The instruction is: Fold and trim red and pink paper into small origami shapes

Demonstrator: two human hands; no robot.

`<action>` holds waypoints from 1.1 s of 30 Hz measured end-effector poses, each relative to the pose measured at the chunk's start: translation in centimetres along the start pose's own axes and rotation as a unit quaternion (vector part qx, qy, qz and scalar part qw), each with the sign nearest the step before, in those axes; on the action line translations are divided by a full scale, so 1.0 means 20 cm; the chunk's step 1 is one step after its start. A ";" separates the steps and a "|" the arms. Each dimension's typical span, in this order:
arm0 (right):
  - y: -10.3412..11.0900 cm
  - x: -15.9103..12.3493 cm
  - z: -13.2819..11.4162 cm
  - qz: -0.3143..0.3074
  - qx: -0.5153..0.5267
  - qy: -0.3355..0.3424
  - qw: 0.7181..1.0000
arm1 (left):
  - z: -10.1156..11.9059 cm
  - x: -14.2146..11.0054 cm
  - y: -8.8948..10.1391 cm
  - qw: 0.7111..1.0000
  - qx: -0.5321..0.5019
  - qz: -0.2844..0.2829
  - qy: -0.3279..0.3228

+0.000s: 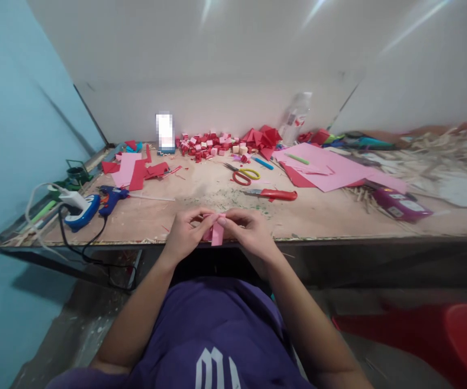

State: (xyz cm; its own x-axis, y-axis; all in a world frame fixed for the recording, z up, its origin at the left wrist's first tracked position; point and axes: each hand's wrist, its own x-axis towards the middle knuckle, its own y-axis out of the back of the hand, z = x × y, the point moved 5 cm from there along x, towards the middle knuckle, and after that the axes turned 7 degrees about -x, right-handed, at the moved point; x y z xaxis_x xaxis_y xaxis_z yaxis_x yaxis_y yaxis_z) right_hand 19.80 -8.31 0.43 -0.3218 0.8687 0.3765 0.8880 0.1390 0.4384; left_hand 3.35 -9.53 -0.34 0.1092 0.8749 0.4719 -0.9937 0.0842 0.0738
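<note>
A small piece of folded pink paper (217, 234) is pinched between my two hands above the table's front edge. My left hand (189, 229) grips it from the left, thumb and fingertips pressed together. From the other side my right hand (247, 227) holds it, the thumb lying on top of the paper. One flap of the paper hangs down below my fingertips; the part between the fingers is hidden. Beyond my hands lie a red-handled knife (278, 194) and scissors (242, 175) with yellow and orange handles.
Small pink and red paper cubes (207, 145) pile up along the wall. Pink sheets (322, 165) lie at right, near a purple packet (399, 205). At left are a blue glue gun (112, 199), a power socket (82, 213) with cables and a lit phone (165, 132). A red chair (432, 329) stands lower right.
</note>
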 end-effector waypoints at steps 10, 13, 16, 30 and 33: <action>0.01 -0.01 0.01 0.032 -0.005 0.001 0.999 | -0.02 0.01 0.00 1.000 0.011 0.012 0.009; 0.00 0.00 0.01 0.027 -0.005 0.005 1.000 | -0.04 0.00 0.00 1.000 0.001 0.021 0.022; 0.00 0.00 0.00 0.003 -0.019 0.006 1.000 | -0.04 0.00 0.01 0.999 -0.010 0.028 0.021; -0.04 0.02 0.02 -0.082 -0.019 -0.016 0.996 | -0.02 0.02 0.03 0.997 -0.021 0.073 0.008; -0.04 0.02 0.03 -0.085 -0.023 -0.022 0.996 | -0.03 0.02 0.03 0.997 -0.025 0.074 0.009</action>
State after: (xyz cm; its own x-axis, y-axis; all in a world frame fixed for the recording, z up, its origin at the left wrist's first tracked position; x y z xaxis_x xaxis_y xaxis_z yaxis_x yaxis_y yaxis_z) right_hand 19.11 -7.76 -0.27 -0.4505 0.8545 0.2586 0.8054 0.2641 0.5307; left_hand 2.73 -8.78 -0.56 -0.0388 0.8879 0.4584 -0.9990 -0.0235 -0.0389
